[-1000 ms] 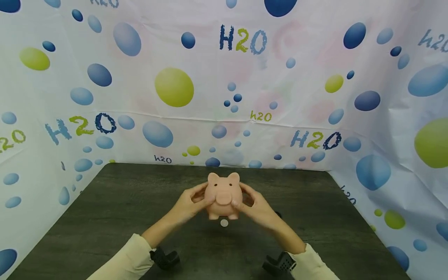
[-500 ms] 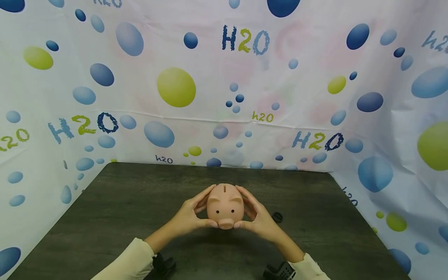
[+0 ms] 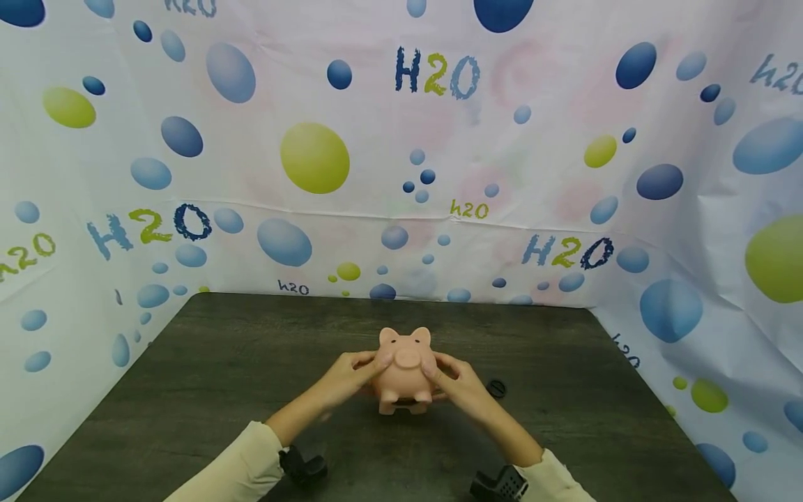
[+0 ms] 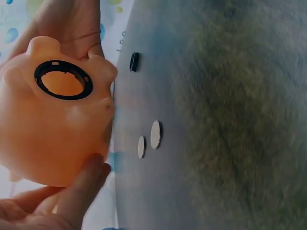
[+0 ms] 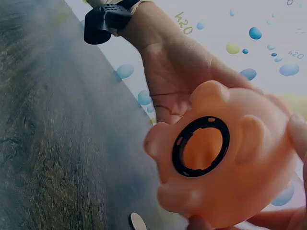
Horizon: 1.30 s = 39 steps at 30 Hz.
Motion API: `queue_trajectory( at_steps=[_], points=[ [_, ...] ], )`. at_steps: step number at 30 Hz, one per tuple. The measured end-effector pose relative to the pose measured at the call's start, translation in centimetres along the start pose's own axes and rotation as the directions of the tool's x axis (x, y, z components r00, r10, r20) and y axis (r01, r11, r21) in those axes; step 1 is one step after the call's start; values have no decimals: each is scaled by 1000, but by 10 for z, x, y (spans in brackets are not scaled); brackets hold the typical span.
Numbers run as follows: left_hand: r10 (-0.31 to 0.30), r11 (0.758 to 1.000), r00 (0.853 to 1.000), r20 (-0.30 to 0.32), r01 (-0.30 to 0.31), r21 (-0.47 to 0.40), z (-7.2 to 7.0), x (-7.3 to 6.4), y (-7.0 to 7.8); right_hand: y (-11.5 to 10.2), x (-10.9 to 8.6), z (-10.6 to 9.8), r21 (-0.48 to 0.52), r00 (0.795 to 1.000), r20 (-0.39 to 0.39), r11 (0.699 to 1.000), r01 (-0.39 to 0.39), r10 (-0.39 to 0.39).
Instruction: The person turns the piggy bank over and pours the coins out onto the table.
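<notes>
A pink piggy bank (image 3: 406, 380) is held up over the dark table between both hands, tipped back with its snout raised and its feet toward me. My left hand (image 3: 341, 380) grips one side, its thumb along the cheek. On the other side my right hand (image 3: 461, 387) holds it the same way. The wrist views show the underside, where a black ring (image 4: 85, 91) frames an uncovered round hole. Two pale coins (image 4: 156, 134) appear over the table in the left wrist view, and one coin (image 5: 138, 221) shows at the bottom of the right wrist view.
A round black plug (image 3: 496, 388) lies on the table (image 3: 251, 348) just right of my right hand. Behind the table hangs a white curtain (image 3: 376, 104) with blue and green dots. Black cameras (image 3: 304, 466) are strapped to both wrists.
The piggy bank was facing me upright, then tipped forward with its top slot showing, and now leans back with its belly toward me. Both hands have kept hold of it.
</notes>
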<state>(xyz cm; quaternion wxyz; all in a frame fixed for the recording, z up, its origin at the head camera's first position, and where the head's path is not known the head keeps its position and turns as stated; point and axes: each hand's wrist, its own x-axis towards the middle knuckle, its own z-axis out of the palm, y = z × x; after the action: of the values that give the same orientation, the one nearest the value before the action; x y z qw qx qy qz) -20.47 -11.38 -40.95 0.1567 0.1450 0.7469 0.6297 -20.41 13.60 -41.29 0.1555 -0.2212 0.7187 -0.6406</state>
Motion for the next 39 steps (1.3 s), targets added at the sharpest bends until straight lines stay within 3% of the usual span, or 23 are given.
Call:
queue_trajectory(
  at_steps=[3,9,17,20,22,23,24,25,26,28,29,30,31,32,34,36,39],
  points=[
    [-86,996,996,19,86,-39,2,-1,-1,-1,-1,1,17,995,26,995,-99,99],
    [-186,976,981,56,191,-103,5,-2,-5,1,-3,1,129,963,124,958,-255,239],
    [-243,961,968,65,249,-119,3,-1,-7,-1,-4,2,193,937,150,920,-340,315],
    [-193,971,979,71,201,-126,0,0,2,-11,-1,-2,161,953,151,945,-286,263],
    [-81,990,995,65,88,-109,-4,0,13,-21,1,-5,93,981,131,983,-156,143],
    [11,995,998,59,-5,-98,-7,0,19,-28,1,-7,57,992,116,997,-60,53],
    [119,990,991,57,-114,-85,-10,-2,26,-35,2,-8,13,993,102,998,54,-55],
    [238,970,970,60,-233,-72,-12,-3,32,-42,1,-10,-42,980,88,983,181,-177],
    [350,936,935,65,-347,-54,-13,-4,37,-47,1,-11,-97,952,80,948,302,-295],
    [526,850,846,86,-525,-30,-16,-6,40,-50,1,-12,-176,867,84,849,498,-491],
    [578,815,810,98,-578,-29,-15,-6,38,-48,0,-13,-190,830,90,809,557,-550],
    [599,800,793,112,-600,-30,-14,-6,34,-43,0,-13,-210,803,98,776,594,-588],
    [603,795,787,126,-606,-24,-14,-6,28,-35,1,-12,-213,788,109,760,614,-606],
    [588,806,798,134,-591,-19,-14,-5,20,-26,1,-11,-208,795,113,768,606,-597],
    [536,841,831,146,-540,-15,-12,-4,5,-8,-1,-10,-180,831,113,811,556,-544],
    [496,866,856,148,-500,-11,-11,-3,-5,5,-2,-9,-156,865,103,851,501,-491],
    [468,883,873,137,-468,-34,-11,-1,-9,13,0,-9,-107,883,83,877,468,-462]
  ],
)
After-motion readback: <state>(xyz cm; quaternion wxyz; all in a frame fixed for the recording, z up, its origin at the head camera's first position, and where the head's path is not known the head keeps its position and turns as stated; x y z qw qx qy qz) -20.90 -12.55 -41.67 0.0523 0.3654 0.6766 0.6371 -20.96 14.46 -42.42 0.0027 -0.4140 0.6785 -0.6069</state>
